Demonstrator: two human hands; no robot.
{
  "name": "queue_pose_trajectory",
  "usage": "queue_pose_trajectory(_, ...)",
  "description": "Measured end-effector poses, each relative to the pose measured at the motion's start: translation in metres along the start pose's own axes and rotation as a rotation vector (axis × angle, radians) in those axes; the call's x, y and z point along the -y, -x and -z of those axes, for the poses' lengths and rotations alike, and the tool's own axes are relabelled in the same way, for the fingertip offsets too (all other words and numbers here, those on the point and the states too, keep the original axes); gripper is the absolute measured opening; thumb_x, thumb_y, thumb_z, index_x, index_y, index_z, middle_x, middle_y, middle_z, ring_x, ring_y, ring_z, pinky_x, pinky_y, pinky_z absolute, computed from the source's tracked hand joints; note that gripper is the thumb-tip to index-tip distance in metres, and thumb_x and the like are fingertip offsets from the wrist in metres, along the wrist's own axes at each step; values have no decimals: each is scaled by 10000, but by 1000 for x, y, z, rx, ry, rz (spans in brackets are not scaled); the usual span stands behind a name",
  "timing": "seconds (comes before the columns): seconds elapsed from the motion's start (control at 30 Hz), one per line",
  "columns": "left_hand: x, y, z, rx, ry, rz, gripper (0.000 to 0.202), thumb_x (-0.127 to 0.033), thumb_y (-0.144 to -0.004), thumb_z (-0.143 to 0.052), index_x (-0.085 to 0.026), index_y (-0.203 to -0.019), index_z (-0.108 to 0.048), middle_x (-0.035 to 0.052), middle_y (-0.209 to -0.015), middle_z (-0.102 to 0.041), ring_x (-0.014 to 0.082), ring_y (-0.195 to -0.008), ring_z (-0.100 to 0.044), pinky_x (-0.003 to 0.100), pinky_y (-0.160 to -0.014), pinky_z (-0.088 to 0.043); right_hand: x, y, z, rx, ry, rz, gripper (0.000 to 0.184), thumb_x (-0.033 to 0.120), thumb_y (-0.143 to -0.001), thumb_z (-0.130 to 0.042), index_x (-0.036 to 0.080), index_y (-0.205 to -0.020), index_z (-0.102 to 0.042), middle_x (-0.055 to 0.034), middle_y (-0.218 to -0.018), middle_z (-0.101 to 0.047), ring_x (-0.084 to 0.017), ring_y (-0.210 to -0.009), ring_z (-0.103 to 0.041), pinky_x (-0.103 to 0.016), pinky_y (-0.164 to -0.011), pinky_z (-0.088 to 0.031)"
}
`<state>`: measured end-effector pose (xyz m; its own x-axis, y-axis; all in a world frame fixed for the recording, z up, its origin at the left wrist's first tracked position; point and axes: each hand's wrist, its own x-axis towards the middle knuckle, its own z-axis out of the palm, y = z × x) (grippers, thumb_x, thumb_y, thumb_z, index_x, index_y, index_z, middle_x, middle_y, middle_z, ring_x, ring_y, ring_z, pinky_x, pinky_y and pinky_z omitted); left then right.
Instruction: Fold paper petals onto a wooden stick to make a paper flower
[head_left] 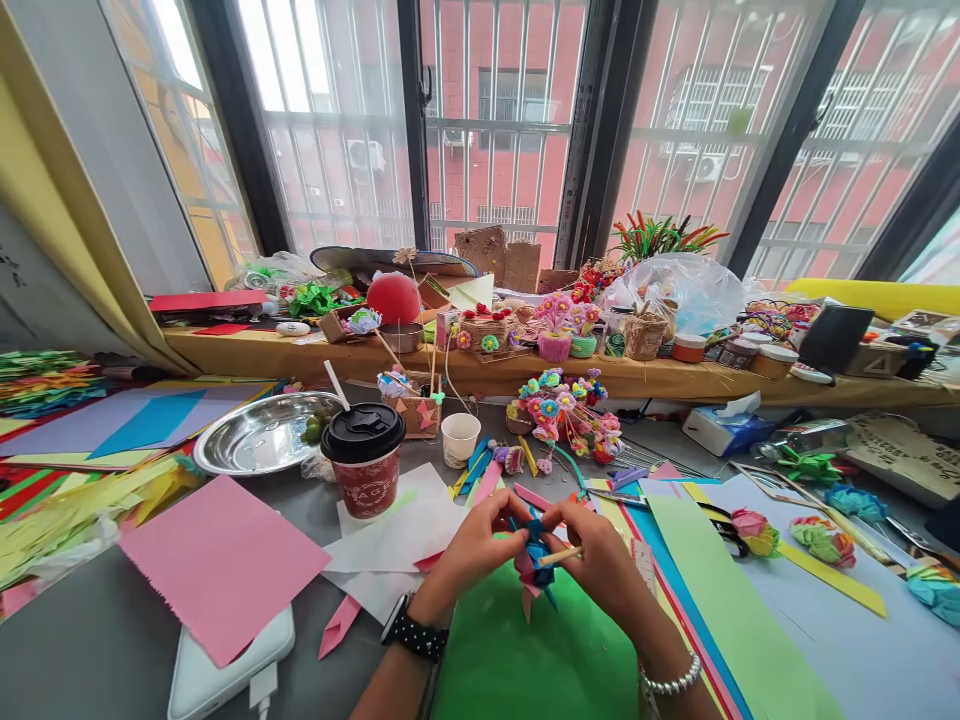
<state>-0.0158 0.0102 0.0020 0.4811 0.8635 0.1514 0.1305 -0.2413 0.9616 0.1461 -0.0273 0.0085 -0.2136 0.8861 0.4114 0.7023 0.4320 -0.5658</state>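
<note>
My left hand (480, 548), with a dark watch strap at its wrist, pinches the left side of a blue and pink folded-paper piece (537, 556). On its other side my right hand (601, 555) is closed, thumb and forefinger at the top of the same piece. A thin wooden stick (559, 558) juts leftward from the right hand's fingers across the paper. Pointed blue and pink tips hang below. The piece is held over a green sheet or mat (540, 660). Fingers hide part of the folds.
To the left stand a lidded drink cup (365, 470) with a straw, a steel plate (259, 432) and pink paper (225, 570) over a white power bank (232, 660). A paper cup (460, 440) and crafted flowers (566, 410) lie beyond; coloured sheets (720, 590) lie right.
</note>
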Motion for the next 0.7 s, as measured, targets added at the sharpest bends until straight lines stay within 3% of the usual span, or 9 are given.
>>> queue_pose_trajectory(0.13, -1, 1, 2, 21, 22, 29, 117, -128, -632, -540, -147, -747, -526, 11, -759, -554, 141, -680, -551, 256, -619, -428, -1, 0, -2, -14, 16, 15, 106, 107, -710, -486, 185, -744, -548, -7, -717, -638, -138, -625, -575, -218, -549, -414)
queue_pose_trajectory(0.33, 2, -1, -2, -19, 62, 81, 94, -117, -626, -515, -156, -707, -487, -17, -689, -542, 113, -524, -563, 258, -551, -436, 1, 1, -3, -4, 127, 21, 85, 108, -698, -492, 177, -720, -536, -8, -692, -628, -151, -604, -574, -226, -518, -404)
queue_pose_trajectory(0.57, 2, -1, -8, -88, -51, 0, 59, -120, -617, -537, -159, -646, -502, -14, -671, -531, 137, -664, -549, 247, -617, -435, 0, 1, -2, -6, 96, 66, 168, 116, -703, -505, 197, -840, -561, -13, -780, -638, -163, -699, -596, -244, -590, -440)
queue_pose_trajectory(0.7, 2, -2, -11, -74, 13, 1, 104, -135, -638, -539, -162, -734, -512, -11, -726, -525, 129, -684, -541, 241, -621, -438, -1, 0, -1, -15, 78, 79, 172, 108, -715, -501, 195, -845, -573, -17, -775, -644, -165, -711, -604, -252, -607, -453)
